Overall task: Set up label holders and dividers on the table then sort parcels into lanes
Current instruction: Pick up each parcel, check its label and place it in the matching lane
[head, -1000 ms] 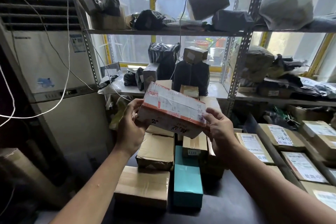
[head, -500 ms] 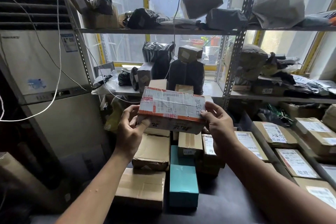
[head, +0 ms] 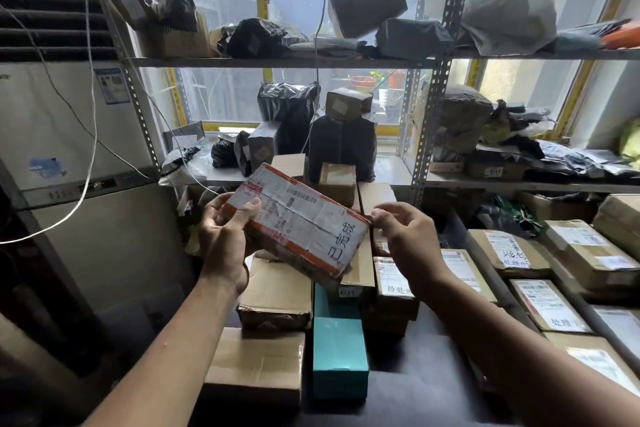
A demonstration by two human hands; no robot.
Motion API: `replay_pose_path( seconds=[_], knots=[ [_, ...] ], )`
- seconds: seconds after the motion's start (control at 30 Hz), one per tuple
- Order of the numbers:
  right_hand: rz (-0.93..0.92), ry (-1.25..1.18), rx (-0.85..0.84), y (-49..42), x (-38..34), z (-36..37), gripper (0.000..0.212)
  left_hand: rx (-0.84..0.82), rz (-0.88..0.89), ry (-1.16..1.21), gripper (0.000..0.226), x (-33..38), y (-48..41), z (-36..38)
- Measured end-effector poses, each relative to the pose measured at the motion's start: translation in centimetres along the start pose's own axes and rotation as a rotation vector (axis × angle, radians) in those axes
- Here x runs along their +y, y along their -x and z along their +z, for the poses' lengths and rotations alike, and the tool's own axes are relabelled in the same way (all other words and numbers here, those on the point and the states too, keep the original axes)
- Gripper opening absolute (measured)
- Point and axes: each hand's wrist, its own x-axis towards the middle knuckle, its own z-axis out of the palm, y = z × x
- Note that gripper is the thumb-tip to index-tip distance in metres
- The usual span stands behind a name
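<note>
A taped cardboard parcel (head: 304, 222) with a white shipping label, orange stripes and blue handwritten characters is held tilted in the air above the table's parcels. My left hand (head: 225, 239) grips its left end, thumb on top of the label. My right hand (head: 405, 243) pinches the parcel's right corner with its fingertips. Below lie rows of parcels on the dark table (head: 415, 374): brown boxes (head: 277, 291) on the left, a teal box (head: 339, 350) in the middle, labelled boxes (head: 394, 284) beside it.
More labelled cartons (head: 547, 302) lie in rows at the right. A metal rack (head: 429, 87) behind the table holds black bags and boxes in front of a window. A white standing air conditioner (head: 69, 135) with hanging cables fills the left side.
The parcel has tipped and turned, its right end now lower and nearer to me. My right hand has slid from gripping the end to pinching the corner.
</note>
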Motion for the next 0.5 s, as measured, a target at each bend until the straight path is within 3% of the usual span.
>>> replay_pose_path(
  seconds=[0.1,0.23,0.33,0.43,0.5],
  knots=[
    [0.147,-0.030,-0.265,0.5,-0.4,-0.2,0.021,-0.101,-0.003,-0.069,0.037,-0.4,0.2,0.5],
    [0.267,-0.068,-0.601,2.0,-0.3,-0.8,0.036,-0.214,-0.050,-0.133,0.066,-1.7,0.6,1.6],
    [0.297,-0.177,-0.566,2.5,0.8,-1.5,0.041,-0.219,-0.089,-0.149,0.083,-3.0,1.4,2.8],
    [0.293,-0.245,-0.434,2.5,1.9,-2.4,0.039,-0.232,-0.254,-0.194,0.064,-3.8,2.0,4.1],
    [0.286,-0.282,-0.338,2.1,2.5,-3.1,0.045,-0.338,-0.419,-0.308,0.055,-4.2,2.5,4.6]
  ],
)
